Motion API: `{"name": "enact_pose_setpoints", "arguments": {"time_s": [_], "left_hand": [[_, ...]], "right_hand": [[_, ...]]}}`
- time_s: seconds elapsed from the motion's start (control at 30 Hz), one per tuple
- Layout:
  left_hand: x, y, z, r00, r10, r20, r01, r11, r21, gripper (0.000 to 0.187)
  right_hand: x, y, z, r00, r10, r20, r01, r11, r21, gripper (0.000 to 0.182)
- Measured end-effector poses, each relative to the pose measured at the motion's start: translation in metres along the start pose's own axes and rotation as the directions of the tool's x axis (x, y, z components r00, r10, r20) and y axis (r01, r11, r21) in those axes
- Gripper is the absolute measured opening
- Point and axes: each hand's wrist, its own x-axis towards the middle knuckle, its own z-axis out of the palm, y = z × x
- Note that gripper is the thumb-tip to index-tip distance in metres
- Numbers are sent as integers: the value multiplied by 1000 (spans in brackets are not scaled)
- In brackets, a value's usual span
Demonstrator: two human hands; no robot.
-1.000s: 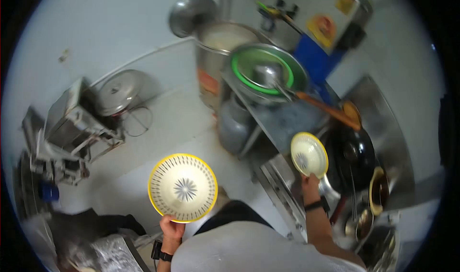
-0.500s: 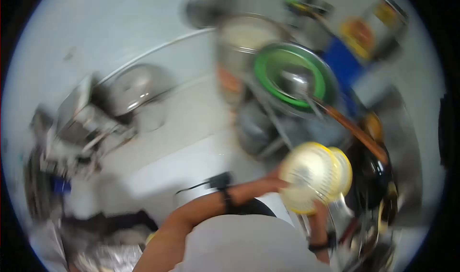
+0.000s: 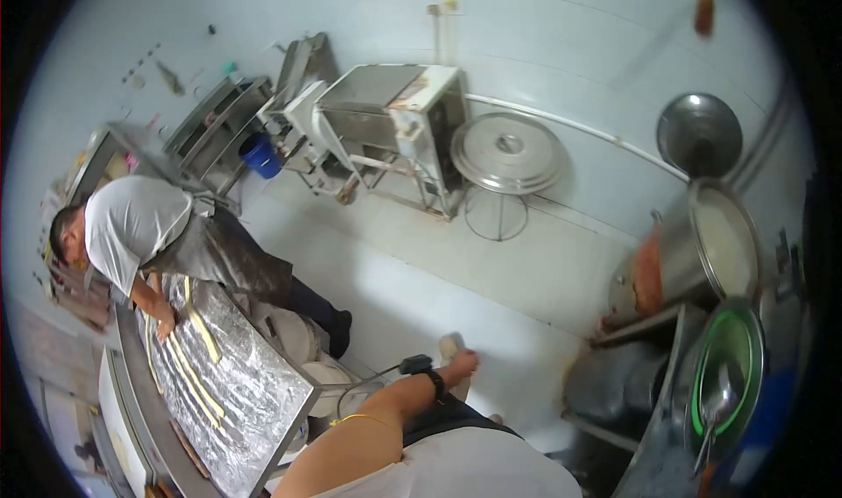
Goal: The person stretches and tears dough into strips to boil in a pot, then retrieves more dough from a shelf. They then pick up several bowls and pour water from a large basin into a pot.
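My left hand (image 3: 461,368) hangs in front of my body above the pale floor, fingers curled, with nothing visible in them. A black strap (image 3: 436,384) circles that wrist, and a small black device (image 3: 415,365) with a cable shows beside it. Nearest to this hand is the metal-topped worktable (image 3: 309,403) on the left. Long strips of dough (image 3: 200,322) lie on its floury, shiny surface. My right hand is out of view, and the yellow-rimmed white baskets are not visible either.
A co-worker (image 3: 149,226) bends over the worktable, one hand on the dough. A steel machine (image 3: 386,103) and a lidded round pan (image 3: 509,151) on a stand line the wall. At right stand a large pot (image 3: 671,265) and a green basin (image 3: 702,379) holding a ladle (image 3: 722,397).
My view has swung left, bringing the co-worker and worktable into sight. Both hands were on the yellow-rimmed baskets; now my left hand is off them and my right hand is out of view.
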Motion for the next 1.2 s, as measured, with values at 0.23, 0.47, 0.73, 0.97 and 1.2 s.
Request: {"name": "enact_pose_setpoints", "arguments": {"time_s": [0.23,0.47,0.73,0.97,1.2], "left_hand": [[-55,40,-125,647,520,-558,-185,817,547,7],[-55,187,-196,371,400,-838,-249,912,325,21],[-122,412,-215,542,474,-694,-389,873,293,22],[-128,553,-359,347,649,-677,-221,758,613,25],[-186,691,-475,258,583,-771,-254,810,528,27]], "right_hand": [[-54,-67,218,880,-4,474,-71,988,140,23],[-155,-139,417,441,122,889,-202,979,-33,20],[-245,-166,618,-43,148,988,-131,980,-152,18],[-418,-371,783,-363,-89,927,-121,992,48,11],[-582,-629,850,-590,-79,803,-104,994,22,9]]}}
